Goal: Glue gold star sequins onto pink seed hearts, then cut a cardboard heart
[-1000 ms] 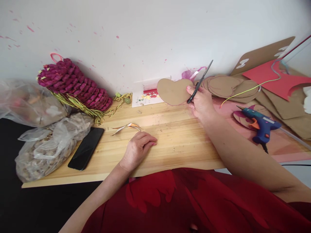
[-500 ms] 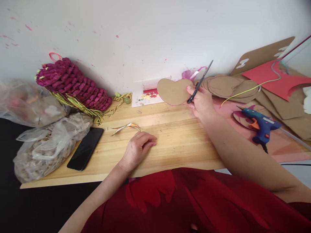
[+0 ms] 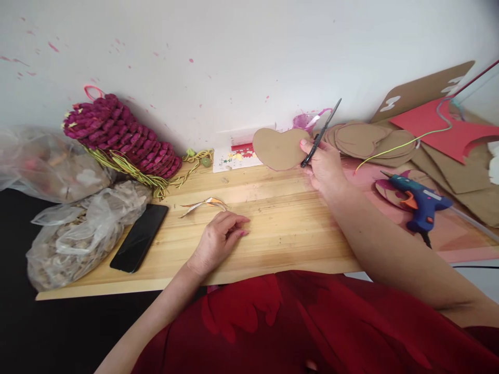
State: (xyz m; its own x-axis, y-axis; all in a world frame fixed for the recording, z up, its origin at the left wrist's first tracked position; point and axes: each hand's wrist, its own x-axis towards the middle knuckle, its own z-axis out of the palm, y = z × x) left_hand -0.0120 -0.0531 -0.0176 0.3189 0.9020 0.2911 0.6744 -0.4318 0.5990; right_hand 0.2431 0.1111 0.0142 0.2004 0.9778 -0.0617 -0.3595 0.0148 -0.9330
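Observation:
My right hand (image 3: 325, 165) is closed around a pair of dark scissors (image 3: 322, 132), whose blades point up and away. Its thumb also presses on the right edge of a heart-shaped piece of brown cardboard (image 3: 278, 148) at the back of the table. Resting on the wood nearer me, my left hand (image 3: 218, 239) holds nothing; its fingers are loosely bent, with thumb and forefinger apart. Just beyond it lies a thin curled strip of cardboard (image 3: 206, 203).
At right lie stacked cardboard shapes (image 3: 356, 139), red paper (image 3: 436, 122) and a blue glue gun (image 3: 423, 202). A phone (image 3: 139, 238), plastic bags (image 3: 78, 244) and a magenta pinecone-like craft (image 3: 120, 135) occupy the left. Small stars lie on white paper (image 3: 222, 165) by the wall.
The whole view has shifted slightly. Both hands, the scissors and the cardboard heart stay practically where they were.

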